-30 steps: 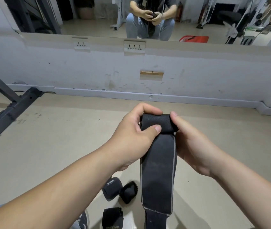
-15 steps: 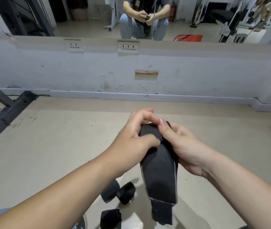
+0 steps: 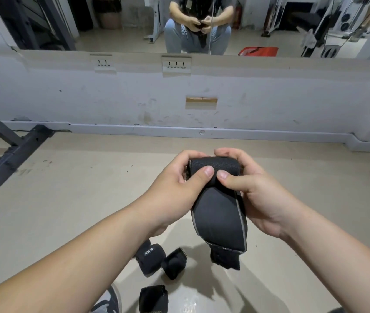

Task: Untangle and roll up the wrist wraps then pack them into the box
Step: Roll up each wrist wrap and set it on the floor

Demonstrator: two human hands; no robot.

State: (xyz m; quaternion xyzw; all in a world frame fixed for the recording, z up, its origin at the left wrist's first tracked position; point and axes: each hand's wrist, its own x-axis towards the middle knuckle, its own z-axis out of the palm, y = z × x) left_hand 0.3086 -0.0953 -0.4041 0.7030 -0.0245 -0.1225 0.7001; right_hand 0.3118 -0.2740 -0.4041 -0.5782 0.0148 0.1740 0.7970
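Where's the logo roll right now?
Head view, bottom centre: logo roll lies on the floor under the left forearm, touching a second roll on its right.

Even, soft indoor light; faint shadows on floor (image 3: 66, 199); sharp focus; wide-angle bending at edges.

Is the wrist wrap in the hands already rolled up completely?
No, the wrist wrap has a rolled top between both hands, but a long flat tail hangs below them.

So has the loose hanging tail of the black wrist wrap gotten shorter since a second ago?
Yes. The hanging tail now ends above the rolled black wraps on the floor; earlier it ran past them out of frame.
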